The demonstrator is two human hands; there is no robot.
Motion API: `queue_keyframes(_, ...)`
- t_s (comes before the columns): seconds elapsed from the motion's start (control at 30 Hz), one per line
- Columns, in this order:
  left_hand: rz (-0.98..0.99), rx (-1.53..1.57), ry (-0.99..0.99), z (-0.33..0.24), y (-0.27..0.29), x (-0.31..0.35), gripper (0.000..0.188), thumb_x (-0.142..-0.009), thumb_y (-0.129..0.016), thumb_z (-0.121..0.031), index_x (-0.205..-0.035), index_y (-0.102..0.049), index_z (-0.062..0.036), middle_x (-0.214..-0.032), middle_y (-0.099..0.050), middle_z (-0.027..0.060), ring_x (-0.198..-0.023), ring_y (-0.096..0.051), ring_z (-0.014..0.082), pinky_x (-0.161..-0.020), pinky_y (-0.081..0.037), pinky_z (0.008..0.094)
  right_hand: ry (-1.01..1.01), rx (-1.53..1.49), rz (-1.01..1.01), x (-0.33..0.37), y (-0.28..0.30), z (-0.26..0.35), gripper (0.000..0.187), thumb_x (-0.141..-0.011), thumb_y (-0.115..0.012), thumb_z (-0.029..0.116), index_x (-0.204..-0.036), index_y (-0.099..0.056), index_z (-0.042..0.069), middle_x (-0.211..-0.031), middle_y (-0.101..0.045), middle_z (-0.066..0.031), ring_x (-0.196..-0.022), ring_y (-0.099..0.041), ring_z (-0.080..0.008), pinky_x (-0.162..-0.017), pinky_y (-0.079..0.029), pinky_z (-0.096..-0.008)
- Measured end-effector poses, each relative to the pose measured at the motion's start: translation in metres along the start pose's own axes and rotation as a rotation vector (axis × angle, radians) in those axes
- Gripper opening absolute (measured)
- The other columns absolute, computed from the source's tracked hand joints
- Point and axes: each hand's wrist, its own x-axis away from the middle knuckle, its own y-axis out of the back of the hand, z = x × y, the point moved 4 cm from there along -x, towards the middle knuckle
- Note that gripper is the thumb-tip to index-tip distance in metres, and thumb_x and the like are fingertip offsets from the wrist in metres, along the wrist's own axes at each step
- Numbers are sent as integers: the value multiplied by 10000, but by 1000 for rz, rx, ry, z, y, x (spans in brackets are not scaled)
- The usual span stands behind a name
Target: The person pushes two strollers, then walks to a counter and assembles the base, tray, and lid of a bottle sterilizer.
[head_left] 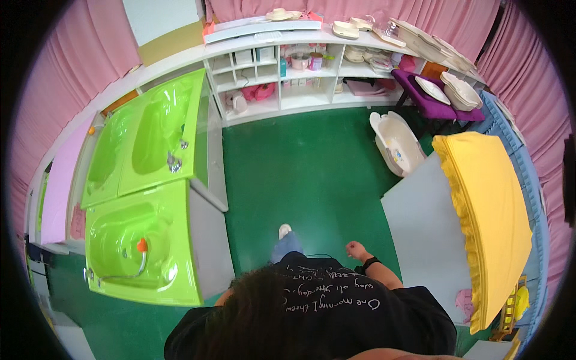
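Note:
My right hand (356, 249) hangs beside my body above the green floor, a dark band (366, 264) on its wrist. Its fingers look loosely curled, with nothing visible in them. It touches nothing; the grey side panel (420, 207) of a yellow-covered unit stands nearest, off to the right. Of my left arm only a bit of skin (224, 297) shows by the black sleeve; the left hand is hidden. On the left, close to that arm, stands a green tub (192, 264) with an orange-tipped spray hose (143, 258) lying in it.
More green tubs with metal taps (174, 162) line the left side. White shelves (252, 111) with pink items and containers run along the back. A white baby bath (399, 144) stands on the floor near a purple chair (429, 105). A yellow cloth cover (492, 210) drapes the right unit.

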Motion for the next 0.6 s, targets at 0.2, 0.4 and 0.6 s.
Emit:
queue_keyframes(0.2,76,-111,111,29,113,-90,246,-816,-523,-235,-742,-615,-18,-733,-584,140,-708,-574,294,-626,-455,415,-258,-104,29,-74,84,54,287,-844,-515,283,-1017,-553,57,-847,-634,-54,-702,-632,-181,-554,-506,-330)
queue_keyframes(0.4,16,-261,112,11,242,-211,250,-822,-524,-248,-751,-619,-28,-745,-591,127,-714,-578,283,-627,-457,412,-172,-299,-344,-159,168,79,229,-852,-506,237,-969,-552,46,-720,-623,-69,-568,-609,-195,-443,-470,-291)
queue_keyframes(0.6,-186,-387,51,-38,323,-358,253,-827,-525,-262,-760,-623,-38,-758,-598,115,-721,-582,271,-628,-459,410,-201,-149,77,-233,218,85,247,-812,-562,255,-933,-578,41,-869,-606,-134,-694,-600,-244,-579,-483,-385)
